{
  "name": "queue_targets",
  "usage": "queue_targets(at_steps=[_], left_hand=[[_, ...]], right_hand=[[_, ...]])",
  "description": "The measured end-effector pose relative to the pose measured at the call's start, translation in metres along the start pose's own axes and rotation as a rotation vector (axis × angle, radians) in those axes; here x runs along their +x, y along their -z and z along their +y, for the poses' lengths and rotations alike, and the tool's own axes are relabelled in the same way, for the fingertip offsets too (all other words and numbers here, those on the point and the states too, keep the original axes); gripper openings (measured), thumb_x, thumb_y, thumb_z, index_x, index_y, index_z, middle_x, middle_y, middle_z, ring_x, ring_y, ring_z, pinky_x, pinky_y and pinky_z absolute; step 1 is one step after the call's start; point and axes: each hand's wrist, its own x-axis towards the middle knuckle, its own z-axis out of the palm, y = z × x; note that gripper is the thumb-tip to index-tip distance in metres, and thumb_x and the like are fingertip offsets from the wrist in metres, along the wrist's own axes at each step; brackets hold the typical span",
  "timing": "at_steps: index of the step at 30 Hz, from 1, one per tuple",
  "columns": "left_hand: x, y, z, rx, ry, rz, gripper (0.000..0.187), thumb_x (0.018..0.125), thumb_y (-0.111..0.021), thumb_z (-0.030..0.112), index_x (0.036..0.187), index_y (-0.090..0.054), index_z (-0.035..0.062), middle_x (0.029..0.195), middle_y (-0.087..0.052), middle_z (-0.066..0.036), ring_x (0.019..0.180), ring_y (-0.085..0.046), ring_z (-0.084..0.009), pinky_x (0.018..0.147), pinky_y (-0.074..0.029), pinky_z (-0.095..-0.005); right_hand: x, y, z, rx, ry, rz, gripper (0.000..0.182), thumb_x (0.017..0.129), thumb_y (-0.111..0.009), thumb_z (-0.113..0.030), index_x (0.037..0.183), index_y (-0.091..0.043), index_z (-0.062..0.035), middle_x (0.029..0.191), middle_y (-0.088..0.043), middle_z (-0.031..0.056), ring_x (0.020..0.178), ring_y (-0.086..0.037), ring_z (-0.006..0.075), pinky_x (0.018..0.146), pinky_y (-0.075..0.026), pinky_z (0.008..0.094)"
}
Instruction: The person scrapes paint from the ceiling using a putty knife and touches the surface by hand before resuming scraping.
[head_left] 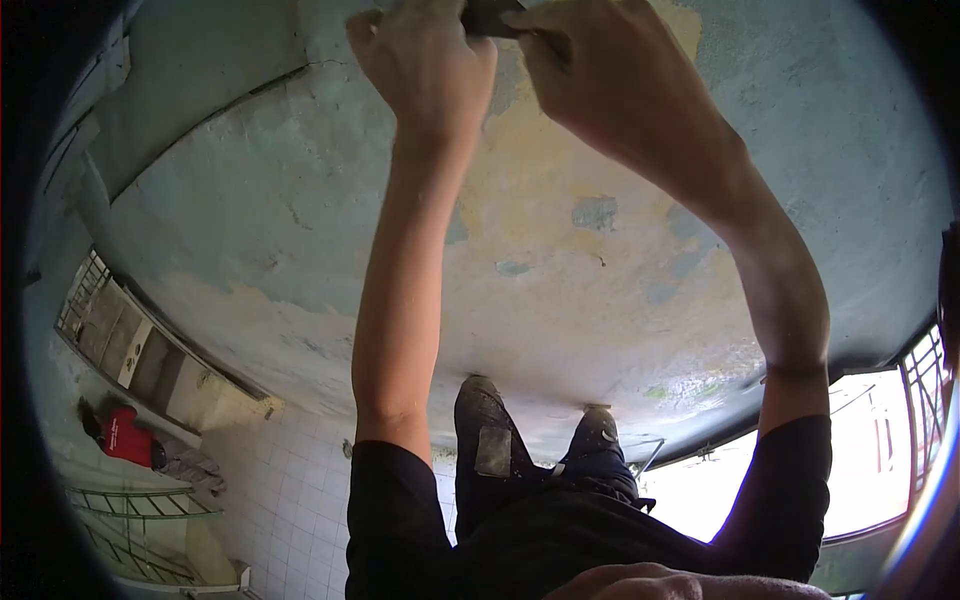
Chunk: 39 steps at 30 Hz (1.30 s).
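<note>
Both arms reach up against a wall (570, 270) with worn blue-green paint and bare yellowish patches. Between the hands is a small dark flat piece (492, 17), cut off by the top edge of the view; its exact kind cannot be made out. My right hand (625, 85) is closed, with thumb and fingers pinching the piece from the right. On the other side, my left hand (425, 70) is closed against the piece, its fingertips partly out of view.
At lower left another person in a red shirt (128, 436) is near a green metal ladder (140, 503). White tiles (290, 500) cover the floor. A bright opening (830, 450) with a window grille (925, 395) lies at right. A long crack (215, 115) crosses the wall.
</note>
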Motion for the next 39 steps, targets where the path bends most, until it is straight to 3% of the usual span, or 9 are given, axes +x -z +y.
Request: queue_targets(at_steps=[8, 10, 13, 26, 28, 29, 31, 37, 39], left_hand=[[0.003, 0.001, -0.003, -0.004, -0.020, -0.019, 0.010, 0.077, -0.071, 0.011, 0.083, -0.079, 0.0133, 0.071, -0.074, -0.004, 0.069, -0.069, -0.0213, 0.086, -0.041, -0.0388], [0.009, 0.007, 0.006, -0.040, 0.068, -0.064, 0.018, 0.073, -0.069, 0.007, 0.087, -0.079, 0.0120, 0.074, -0.074, -0.006, 0.071, -0.070, -0.0224, 0.090, -0.042, -0.0394], [-0.005, 0.017, 0.012, -0.002, -0.015, -0.073, 0.018, 0.072, -0.069, 0.008, 0.088, -0.078, 0.0110, 0.074, -0.074, -0.007, 0.072, -0.069, -0.0238, 0.088, -0.042, -0.0405], [0.015, 0.004, -0.009, 0.050, -0.044, -0.074, 0.020, 0.072, -0.069, 0.005, 0.089, -0.079, 0.0097, 0.082, -0.076, -0.006, 0.079, -0.071, -0.0208, 0.090, -0.041, -0.0392], [0.015, 0.011, -0.006, -0.018, -0.053, -0.052, 0.019, 0.072, -0.069, 0.005, 0.088, -0.079, 0.0099, 0.082, -0.076, -0.006, 0.079, -0.071, -0.0208, 0.089, -0.041, -0.0392], [0.013, 0.016, -0.005, -0.084, -0.062, -0.030, 0.019, 0.072, -0.069, 0.005, 0.087, -0.079, 0.0100, 0.082, -0.076, -0.006, 0.080, -0.071, -0.0208, 0.089, -0.042, -0.0392], [0.000, 0.015, -0.001, -0.063, -0.044, -0.044, 0.017, 0.073, -0.069, 0.005, 0.086, -0.078, 0.0110, 0.081, -0.076, -0.006, 0.079, -0.071, -0.0211, 0.088, -0.042, -0.0394], [0.014, 0.007, -0.004, -0.039, 0.001, -0.003, 0.002, 0.078, -0.075, 0.014, 0.079, -0.077, 0.0132, 0.068, -0.071, -0.004, 0.065, -0.067, -0.0232, 0.080, -0.041, -0.0391], [0.002, 0.008, -0.001, -0.018, -0.026, 0.022, 0.002, 0.078, -0.074, 0.014, 0.077, -0.076, 0.0135, 0.068, -0.071, -0.004, 0.064, -0.066, -0.0231, 0.079, -0.040, -0.0389]], right_hand=[[-0.002, 0.003, -0.001, -0.002, -0.037, -0.070, 0.017, 0.081, -0.051, 0.003, 0.072, -0.064, 0.0080, 0.068, -0.061, 0.0310, 0.063, -0.063, 0.0489, 0.062, -0.052, 0.0525], [-0.006, -0.020, 0.015, -0.128, 0.076, 0.058, 0.023, 0.092, -0.059, -0.003, 0.106, -0.076, 0.0030, 0.065, -0.068, 0.0188, 0.047, -0.062, 0.0199, 0.053, -0.050, 0.0356], [-0.024, -0.011, 0.012, -0.001, 0.083, 0.097, 0.021, 0.084, -0.052, 0.001, 0.081, -0.072, 0.0065, 0.068, -0.067, 0.0259, 0.061, -0.070, 0.0380, 0.062, -0.060, 0.0471], [-0.006, -0.020, 0.015, 0.034, 0.103, 0.158, 0.024, 0.084, -0.052, 0.001, 0.086, -0.073, 0.0111, 0.066, -0.065, 0.0276, 0.060, -0.069, 0.0383, 0.061, -0.059, 0.0434], [-0.001, -0.018, 0.012, -0.046, 0.119, 0.152, 0.026, 0.093, -0.056, -0.004, 0.109, -0.076, 0.0016, 0.057, -0.063, 0.0132, 0.043, -0.055, 0.0146, 0.050, -0.046, 0.0350], [-0.006, -0.015, 0.009, -0.045, 0.115, 0.150, 0.026, 0.093, -0.056, -0.004, 0.109, -0.076, 0.0016, 0.057, -0.063, 0.0132, 0.043, -0.055, 0.0146, 0.050, -0.046, 0.0350], [-0.015, -0.007, 0.004, 0.007, 0.025, 0.066, 0.020, 0.082, -0.053, 0.002, 0.077, -0.069, 0.0109, 0.062, -0.062, 0.0274, 0.057, -0.068, 0.0381, 0.061, -0.059, 0.0443], [0.004, -0.006, 0.004, 0.074, 0.094, 0.116, 0.017, 0.081, -0.051, 0.003, 0.074, -0.066, 0.0078, 0.069, -0.062, 0.0315, 0.062, -0.063, 0.0480, 0.062, -0.052, 0.0525], [-0.011, -0.011, 0.008, 0.011, 0.092, 0.099, 0.015, 0.079, -0.052, 0.004, 0.070, -0.064, 0.0089, 0.063, -0.061, 0.0277, 0.058, -0.066, 0.0410, 0.058, -0.055, 0.0474]])
